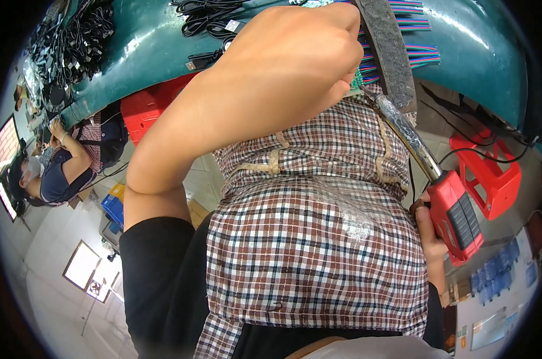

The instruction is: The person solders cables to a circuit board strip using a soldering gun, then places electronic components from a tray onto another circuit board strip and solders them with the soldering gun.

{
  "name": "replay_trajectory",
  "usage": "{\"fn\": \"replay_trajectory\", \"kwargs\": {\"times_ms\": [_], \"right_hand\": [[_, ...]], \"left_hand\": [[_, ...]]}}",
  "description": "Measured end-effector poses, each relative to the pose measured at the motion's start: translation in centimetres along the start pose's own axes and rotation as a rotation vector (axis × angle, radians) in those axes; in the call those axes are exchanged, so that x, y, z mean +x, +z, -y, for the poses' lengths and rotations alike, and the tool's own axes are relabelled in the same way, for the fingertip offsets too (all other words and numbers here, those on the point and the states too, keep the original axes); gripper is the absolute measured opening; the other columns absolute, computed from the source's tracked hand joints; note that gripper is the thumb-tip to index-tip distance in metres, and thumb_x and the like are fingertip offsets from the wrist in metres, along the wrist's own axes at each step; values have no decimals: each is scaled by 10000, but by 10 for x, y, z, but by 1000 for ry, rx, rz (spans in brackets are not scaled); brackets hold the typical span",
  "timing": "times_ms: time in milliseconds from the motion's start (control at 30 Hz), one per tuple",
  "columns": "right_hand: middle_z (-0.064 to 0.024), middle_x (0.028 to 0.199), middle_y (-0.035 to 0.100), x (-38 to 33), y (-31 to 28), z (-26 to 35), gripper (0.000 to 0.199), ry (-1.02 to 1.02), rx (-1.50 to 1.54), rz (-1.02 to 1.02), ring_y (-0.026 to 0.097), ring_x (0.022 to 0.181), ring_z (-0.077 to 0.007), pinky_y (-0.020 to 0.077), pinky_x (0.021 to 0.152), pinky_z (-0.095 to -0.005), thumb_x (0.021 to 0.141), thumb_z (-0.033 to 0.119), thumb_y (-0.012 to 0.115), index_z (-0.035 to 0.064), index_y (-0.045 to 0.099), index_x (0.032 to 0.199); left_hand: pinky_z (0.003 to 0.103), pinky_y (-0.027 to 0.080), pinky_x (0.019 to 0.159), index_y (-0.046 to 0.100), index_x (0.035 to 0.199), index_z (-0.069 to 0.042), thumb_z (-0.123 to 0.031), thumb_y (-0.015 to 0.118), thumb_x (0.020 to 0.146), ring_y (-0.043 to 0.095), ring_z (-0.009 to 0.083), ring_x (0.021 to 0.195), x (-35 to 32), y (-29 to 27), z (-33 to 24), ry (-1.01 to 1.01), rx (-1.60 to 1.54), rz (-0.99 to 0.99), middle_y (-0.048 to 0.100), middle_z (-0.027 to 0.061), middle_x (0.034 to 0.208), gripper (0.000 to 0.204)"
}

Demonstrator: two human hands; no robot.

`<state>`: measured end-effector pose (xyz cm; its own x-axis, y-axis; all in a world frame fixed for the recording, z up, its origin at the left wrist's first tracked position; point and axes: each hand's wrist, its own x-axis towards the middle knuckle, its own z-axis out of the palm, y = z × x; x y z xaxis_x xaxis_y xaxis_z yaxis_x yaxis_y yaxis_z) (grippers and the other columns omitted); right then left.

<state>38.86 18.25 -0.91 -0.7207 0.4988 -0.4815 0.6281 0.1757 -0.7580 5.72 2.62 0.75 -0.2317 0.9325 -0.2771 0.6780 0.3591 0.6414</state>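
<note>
My right hand (pixel 427 232) is wrapped round the red and black handle of a soldering iron (pixel 453 206). Its metal barrel slants up and left, with the tip close to the edge of a green circuit board (pixel 357 82). Over the board, my left hand (pixel 324 48) is closed, its back toward me. Whatever its fingers hold is hidden behind the knuckles. Beside that hand a dark, worn metal bar (pixel 389 54) lies across ribbons of coloured wires (pixel 423 55), which stick out to its right.
The green table (pixel 142 45) carries black cables (pixel 208 18) with USB plugs and a big cable heap (pixel 82 39) at far left. Red stools (pixel 489 173) stand below the table's edge. Another person (pixel 64 158) works at the left. The iron's black cord (pixel 492 158) trails right.
</note>
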Motion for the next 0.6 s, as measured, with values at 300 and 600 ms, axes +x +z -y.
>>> {"fn": "replay_trajectory", "kwargs": {"times_ms": [300, 600], "right_hand": [[-175, 1087, 680, 27, 3, 19, 327, -282, -164, 104, 665, 992, -347, 504, 915, -414, 760, 18, 753, 0, 702, 1083], [-142, 1075, 689, 4, 1, -5, 301, -58, -9, -7, 669, 967, -257, 513, 877, -358, 820, 48, 753, -7, 693, 1110]], "left_hand": [[428, 507, 709, 640, 768, 10, -102, 629, 821, 616, 338, 799, 2, 2, 4, 9, 15, -11, 570, 150, 918, 124], [427, 511, 707, 641, 767, 9, -87, 627, 811, 620, 338, 798, 3, 3, 5, -9, 7, 1, 573, 153, 914, 107]]}}
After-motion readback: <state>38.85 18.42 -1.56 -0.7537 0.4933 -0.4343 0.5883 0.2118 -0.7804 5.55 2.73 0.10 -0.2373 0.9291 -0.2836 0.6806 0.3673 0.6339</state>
